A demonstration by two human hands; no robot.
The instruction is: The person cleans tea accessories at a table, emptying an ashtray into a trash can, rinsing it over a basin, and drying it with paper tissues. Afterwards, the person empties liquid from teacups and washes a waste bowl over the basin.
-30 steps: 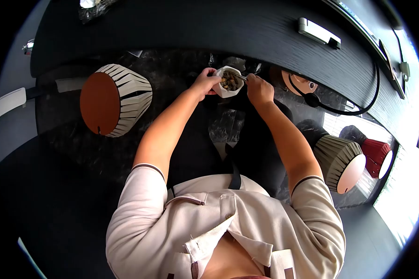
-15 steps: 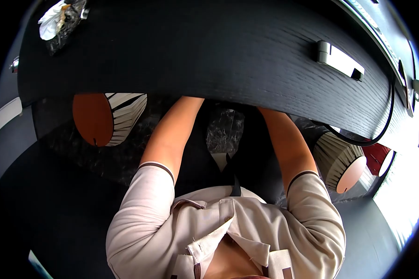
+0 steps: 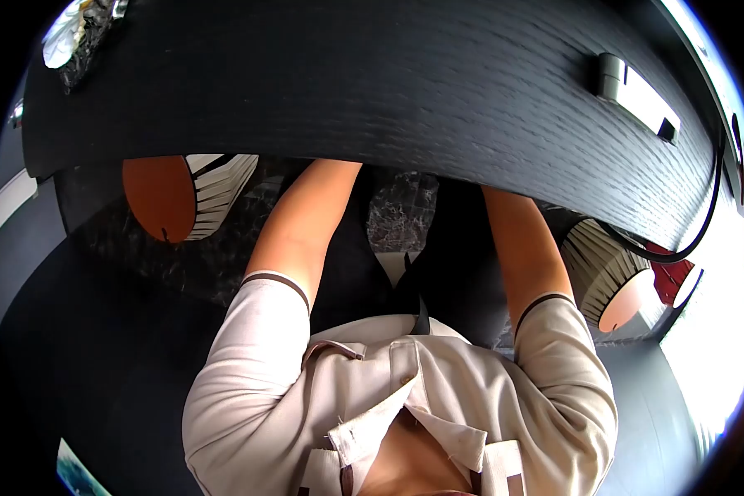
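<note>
Both my forearms reach forward under the near edge of a dark wood-grain table [image 3: 322,91]. The tabletop hides my left hand and my right hand, so what they hold or touch does not show. Left of my left forearm is a pleated drum-shaped object [image 3: 159,198] with a brown round face. A similar pleated object [image 3: 608,277] with a pale pink face lies to the right of my right forearm.
A crumpled clear and white wrapper [image 3: 78,37] lies at the table's far left. Toward the right on the tabletop is a white and grey device [image 3: 641,97]. A black cable [image 3: 703,236] loops over the right edge, near a red object [image 3: 671,277].
The view has shifted slightly, and the device now appears farther right and the wrapper farther up and left. My right forearm sits a little farther right. Both hands stay hidden.
</note>
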